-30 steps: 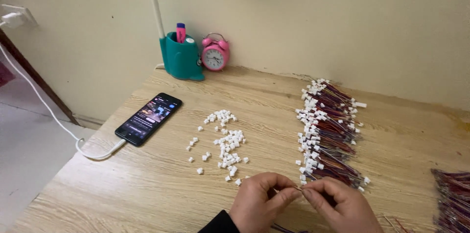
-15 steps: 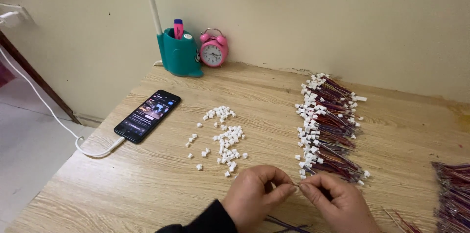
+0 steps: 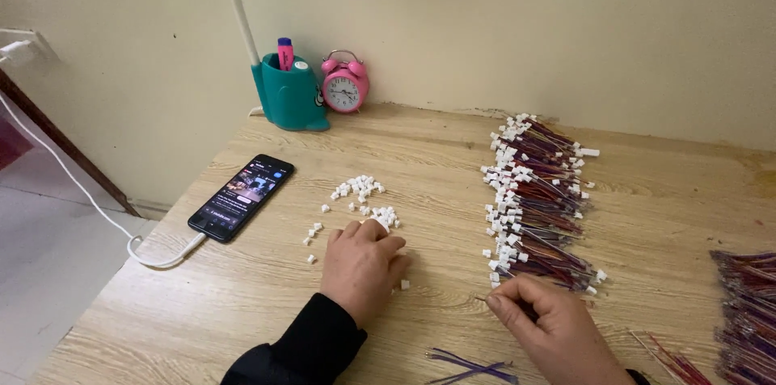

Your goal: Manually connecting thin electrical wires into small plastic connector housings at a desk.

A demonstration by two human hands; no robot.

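Lower centre of frame: left hand [image 3: 361, 264] now lies over the scattered white connector housings [image 3: 361, 188] on the surface [image 3: 242, 304], fingers curled onto them; grip unclear. Right hand [image 3: 550, 328] pinches a thin wire end [image 3: 482, 298] pointing left. Earlier both hands met together.

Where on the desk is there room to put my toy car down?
Bare wood lies between the white plugs and the wire bundles, and along the near left edge below the phone. It is crowded around the left hand, the right hand and the far right wire pile.
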